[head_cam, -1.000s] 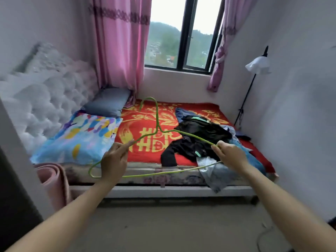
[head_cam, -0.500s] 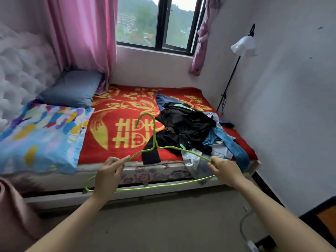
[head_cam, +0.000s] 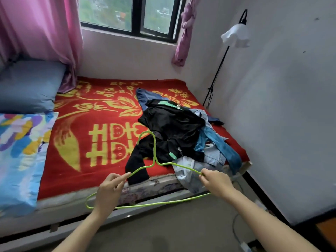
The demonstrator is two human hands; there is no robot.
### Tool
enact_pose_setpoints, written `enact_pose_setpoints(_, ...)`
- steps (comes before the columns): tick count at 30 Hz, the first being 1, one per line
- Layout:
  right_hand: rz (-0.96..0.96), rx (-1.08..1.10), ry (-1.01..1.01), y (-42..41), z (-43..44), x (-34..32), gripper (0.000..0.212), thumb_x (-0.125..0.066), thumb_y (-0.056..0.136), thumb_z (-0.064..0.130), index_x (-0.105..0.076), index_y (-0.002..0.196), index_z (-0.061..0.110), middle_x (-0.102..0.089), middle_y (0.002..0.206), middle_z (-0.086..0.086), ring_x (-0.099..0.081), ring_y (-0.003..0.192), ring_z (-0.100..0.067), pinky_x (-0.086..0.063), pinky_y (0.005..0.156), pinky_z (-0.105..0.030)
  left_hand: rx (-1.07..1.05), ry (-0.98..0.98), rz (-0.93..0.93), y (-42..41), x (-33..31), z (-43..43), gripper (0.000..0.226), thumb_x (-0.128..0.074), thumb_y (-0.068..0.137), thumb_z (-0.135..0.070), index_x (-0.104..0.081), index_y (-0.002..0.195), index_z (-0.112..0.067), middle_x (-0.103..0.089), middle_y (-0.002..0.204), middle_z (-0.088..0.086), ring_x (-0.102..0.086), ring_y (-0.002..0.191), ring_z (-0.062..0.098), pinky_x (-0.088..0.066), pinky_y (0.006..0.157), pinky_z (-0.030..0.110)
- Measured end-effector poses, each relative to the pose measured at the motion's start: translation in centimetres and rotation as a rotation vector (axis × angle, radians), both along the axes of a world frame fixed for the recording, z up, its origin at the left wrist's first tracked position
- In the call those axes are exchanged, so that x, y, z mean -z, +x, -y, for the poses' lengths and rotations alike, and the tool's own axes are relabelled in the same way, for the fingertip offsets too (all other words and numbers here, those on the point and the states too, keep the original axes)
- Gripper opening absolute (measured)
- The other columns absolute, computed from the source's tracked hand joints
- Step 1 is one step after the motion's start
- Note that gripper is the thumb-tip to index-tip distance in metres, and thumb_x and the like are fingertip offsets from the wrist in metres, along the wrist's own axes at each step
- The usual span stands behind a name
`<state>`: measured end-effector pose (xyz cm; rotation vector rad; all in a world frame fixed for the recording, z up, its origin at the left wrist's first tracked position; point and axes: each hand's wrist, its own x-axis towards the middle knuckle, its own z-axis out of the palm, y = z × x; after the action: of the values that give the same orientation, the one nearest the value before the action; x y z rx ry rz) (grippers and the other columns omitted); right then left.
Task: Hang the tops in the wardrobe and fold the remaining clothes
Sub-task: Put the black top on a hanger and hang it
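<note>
Covering hanger corner: right hand

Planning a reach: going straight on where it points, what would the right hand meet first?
Probably the pale garment hanging off the bed, just beyond the right hand; depth is unclear.
</note>
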<state>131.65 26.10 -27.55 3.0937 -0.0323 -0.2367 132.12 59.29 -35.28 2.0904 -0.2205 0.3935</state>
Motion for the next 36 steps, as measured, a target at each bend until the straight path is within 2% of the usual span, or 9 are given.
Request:
enact_pose_setpoints(5,-0.08,0.114,0.03,0.6,5.3,1.6,0.017,-0.032,0.099,0.036,-0.037,0.089,0.023,-0.065,0.095,-0.003,-0.061,0.091,-0.027,-0.032,0.06,-0.031,0.124,0.028,-0.011,4.1,1.0,5.0,0.036,-0.065,0.075,0.018,-0.068,0.107,0.001,-0.058,0.074,-0.002,-0.052,0.064,0.011,-0.043,0.05,0.027)
enact_pose_setpoints(11,-0.092,0.251,0.142,2.7,13.2,2.2,0.02,-0.036,0.098,0.035,-0.039,0.084,0.021,-0.065,0.097,-0.008,-0.06,0.092,-0.029,-0.032,0.061,-0.03,0.223,0.063,0.002,8.7,0.4,13.3,0.035,-0.067,0.073,0.018,-0.071,0.102,-0.002,-0.06,0.075,0.001,-0.054,0.072,0.009,-0.04,0.057,0.012)
enact_pose_setpoints(16,-0.039,0.291,0.218,6.6,21.0,2.0,0.031,-0.039,0.098,0.034,-0.036,0.068,0.024,-0.047,0.068,0.007,-0.059,0.09,-0.026,-0.029,0.066,-0.029,0.164,-0.015,-0.056,12.3,0.6,22.7,0.029,-0.067,0.075,0.015,-0.073,0.096,-0.003,-0.06,0.077,-0.009,-0.056,0.07,-0.004,-0.039,0.058,0.007)
enact_pose_setpoints(19,-0.053,0.255,0.301,9.2,24.4,2.3,0.036,-0.041,0.097,0.033,-0.032,0.063,0.024,-0.046,0.065,0.006,-0.054,0.077,-0.024,-0.03,0.06,-0.031,0.178,-0.028,-0.063,14.0,0.6,28.6,0.027,-0.068,0.074,0.015,-0.075,0.093,-0.003,-0.062,0.077,-0.007,-0.058,0.077,0.004,-0.043,0.062,0.011)
enact_pose_setpoints(23,-0.035,0.206,0.473,12.7,26.9,2.4,0.023,-0.047,0.094,0.027,-0.046,0.072,0.02,-0.061,0.078,-0.005,-0.055,0.076,-0.023,-0.036,0.062,-0.034,0.221,-0.007,-0.059,16.1,0.0,35.2,0.022,-0.071,0.073,0.011,-0.076,0.087,-0.005,-0.061,0.075,-0.006,-0.056,0.076,0.006,-0.042,0.061,0.01)
enact_pose_setpoints(26,-0.056,0.149,0.571,14.4,27.4,3.3,0.009,-0.051,0.092,0.023,-0.058,0.089,0.019,-0.06,0.081,0.002,-0.054,0.081,-0.019,-0.04,0.068,-0.031,0.22,0.0,-0.113,17.4,0.4,37.0,0.02,-0.071,0.074,0.008,-0.075,0.086,-0.007,-0.059,0.074,-0.013,-0.057,0.075,0.001,-0.042,0.06,0.01)
enact_pose_setpoints(28,-0.087,0.135,0.638,15.8,27.9,3.9,0.007,-0.054,0.092,0.025,-0.058,0.087,0.021,-0.055,0.073,0.008,-0.052,0.077,-0.015,-0.037,0.067,-0.029,0.216,0.001,-0.156,18.5,0.8,37.2,0.019,-0.07,0.076,0.007,-0.075,0.088,-0.008,-0.059,0.076,-0.013,-0.058,0.071,0.005,-0.043,0.061,0.014)
enact_pose_setpoints(33,-0.196,0.099,0.685,21.2,27.9,5.5,0.044,-0.059,0.087,0.047,-0.036,0.059,0.021,-0.037,0.054,0.009,-0.036,0.05,-0.005,-0.025,0.05,-0.022,0.252,0.071,-0.165,23.0,2.6,37.3,0.024,-0.071,0.076,0.007,-0.075,0.09,-0.012,-0.06,0.076,-0.009,-0.057,0.066,0.015,-0.045,0.061,0.026)
enact_pose_setpoints(36,-0.21,0.13,0.692,26.3,28.2,6.3,0.046,-0.056,0.089,0.046,-0.039,0.053,0.023,-0.041,0.045,0.008,-0.039,0.044,-0.001,-0.029,0.048,-0.02,0.263,0.094,-0.102,27.7,3.8,38.2,0.025,-0.073,0.072,0.01,-0.076,0.087,-0.009,-0.065,0.076,0.0,-0.06,0.064,0.015,-0.05,0.061,0.033)
